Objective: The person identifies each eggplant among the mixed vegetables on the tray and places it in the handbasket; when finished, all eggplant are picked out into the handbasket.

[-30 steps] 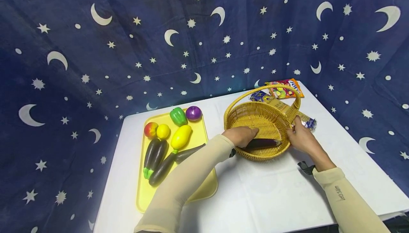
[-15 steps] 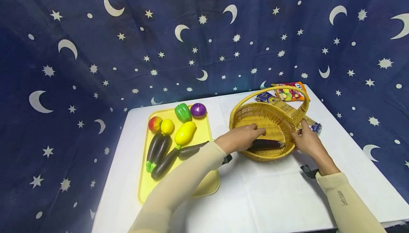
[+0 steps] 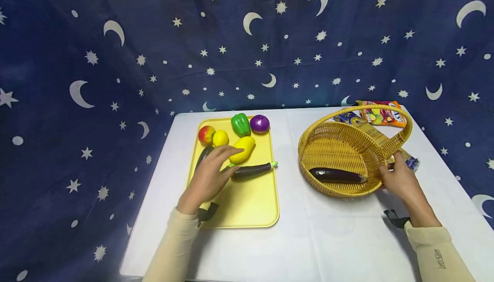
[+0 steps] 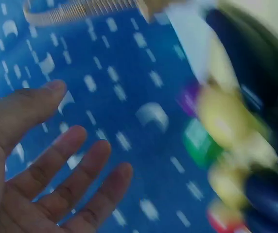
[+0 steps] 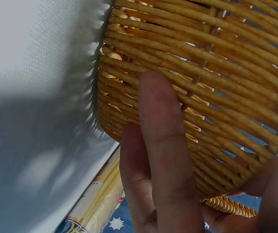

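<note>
My left hand (image 3: pixel 210 174) hovers over the yellow tray (image 3: pixel 251 213), fingers spread and nothing in the palm; the left wrist view confirms it. Below and beyond it lie a dark eggplant (image 3: pixel 252 170) with a green tip and a yellow mango (image 3: pixel 243 150). Another eggplant (image 3: pixel 203 156) is partly hidden by the hand. On the right, my right hand (image 3: pixel 401 181) grips the side of a wicker basket (image 3: pixel 308 179); in the right wrist view its fingers (image 5: pixel 163 126) lie against the outer weave. Inside the basket, near its front wall, rests one eggplant (image 3: pixel 337 175).
Along the tray's back are a red-yellow fruit (image 3: pixel 206 134), a lemon (image 3: pixel 220 138), a green bell pepper (image 3: pixel 241 125) and a purple round vegetable (image 3: pixel 260 124). Behind the basket lie a colourful snack bag (image 3: pixel 386 114) and a long packet (image 3: pixel 370 131). A starry curtain (image 3: pixel 231 37) backs the white table (image 3: pixel 308 247).
My left hand has left the eggplant in the basket and swung left over the tray. The right hand keeps its grip on the basket. The head view has turned left.
</note>
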